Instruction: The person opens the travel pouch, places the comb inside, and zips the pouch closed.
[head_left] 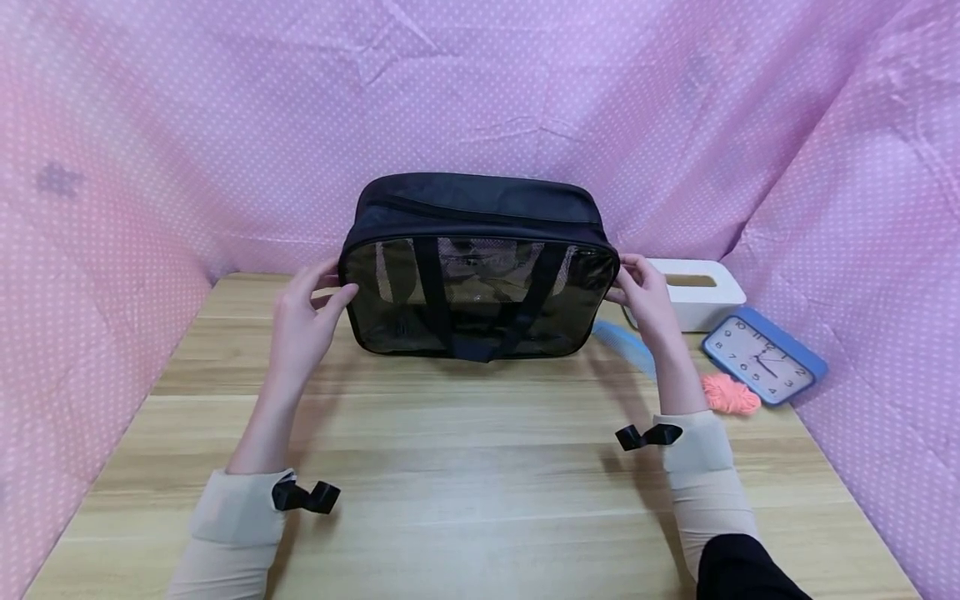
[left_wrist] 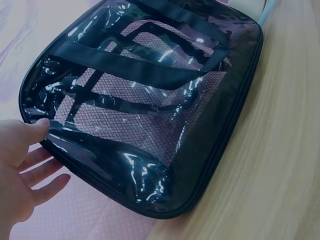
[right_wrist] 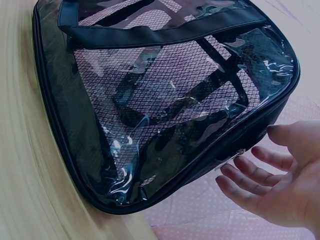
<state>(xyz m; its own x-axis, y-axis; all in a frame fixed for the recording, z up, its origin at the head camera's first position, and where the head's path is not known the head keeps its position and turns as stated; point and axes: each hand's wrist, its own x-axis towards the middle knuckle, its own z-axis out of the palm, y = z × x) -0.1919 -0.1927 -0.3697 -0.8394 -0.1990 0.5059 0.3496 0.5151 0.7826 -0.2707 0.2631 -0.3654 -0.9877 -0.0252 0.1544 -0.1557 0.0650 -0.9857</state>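
A black bag with see-through panels (head_left: 480, 325) stands on the wooden table, its handle strap (head_left: 431, 283) hanging down the front. My left hand (head_left: 303, 312) is at its left side. In the left wrist view, the left thumb (left_wrist: 37, 131) lies on the front panel's edge while the other fingers reach behind, pinching that edge. On the opposite side, my right hand (head_left: 647, 300) touches the bag's side with relaxed, spread fingers. The right wrist view shows those fingertips (right_wrist: 227, 170) along the side panel. Mesh shows through the clear front (right_wrist: 165, 75).
Right of the bag are a white tissue box (head_left: 705, 308), a blue comb (head_left: 626, 346), a blue-framed clock (head_left: 765, 358) and a pink yarn skein (head_left: 729, 395). Pink dotted cloth (head_left: 480, 100) hangs behind and at both sides. The wooden table (head_left: 480, 483) extends toward me.
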